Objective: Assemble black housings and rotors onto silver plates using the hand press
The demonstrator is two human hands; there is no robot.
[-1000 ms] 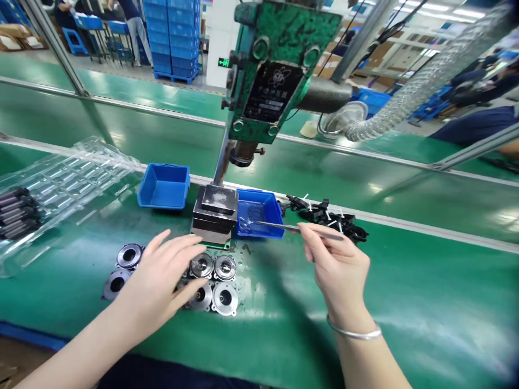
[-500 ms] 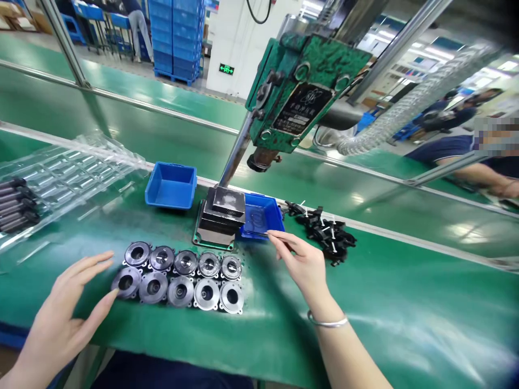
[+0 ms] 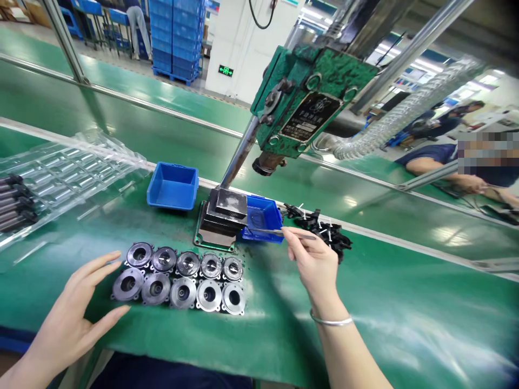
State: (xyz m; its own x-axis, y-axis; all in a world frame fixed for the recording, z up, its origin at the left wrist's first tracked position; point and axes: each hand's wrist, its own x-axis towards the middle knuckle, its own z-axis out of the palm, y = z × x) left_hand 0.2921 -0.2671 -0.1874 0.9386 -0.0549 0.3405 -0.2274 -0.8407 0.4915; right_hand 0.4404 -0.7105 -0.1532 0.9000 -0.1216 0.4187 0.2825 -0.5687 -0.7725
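My right hand (image 3: 314, 265) pinches a pair of thin metal tweezers (image 3: 270, 232), their tips pointing left past the front of a blue bin (image 3: 265, 212). Whether the tips hold anything is too small to tell. My left hand (image 3: 81, 302) is spread with its fingers apart, beside the left end of two rows of round metal housings (image 3: 183, 292). The back-row housings (image 3: 188, 263) show darker, shiny centres; those in front have open round holes. Behind them stands the base block (image 3: 227, 208) of a green press (image 3: 304, 108).
Another blue bin (image 3: 173, 186) stands left of the press. Black plastic parts with white pins (image 3: 324, 229) lie piled at right. Clear plastic trays (image 3: 87, 162) and dark cylindrical parts (image 3: 16, 202) are at left. Across the metal rail, a co-worker's arm (image 3: 433, 165) shows.
My right hand has moved slightly right, away from the blue bin, and the tweezers now show lengthwise. My left hand has shifted a little right. The view has tilted slightly.
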